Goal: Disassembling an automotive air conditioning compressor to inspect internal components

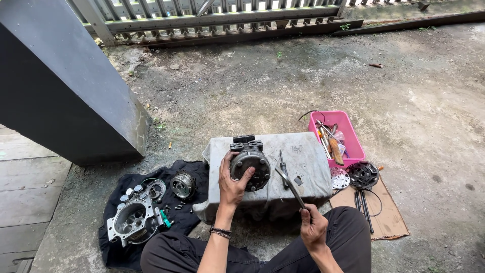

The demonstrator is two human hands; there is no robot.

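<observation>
Left hand (233,183) clasps the compressor housing (251,169) steady mid-block (308,151); right hand (313,227), fisted around pliers (290,188), angles them towards it.

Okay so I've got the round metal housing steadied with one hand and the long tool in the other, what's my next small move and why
Probably bring the long tool's tip to the face of the round metal housing. Your left hand already grips the housing on the cloth-covered block, while your right hand holds the tool short of it, its tip not touching.
</observation>
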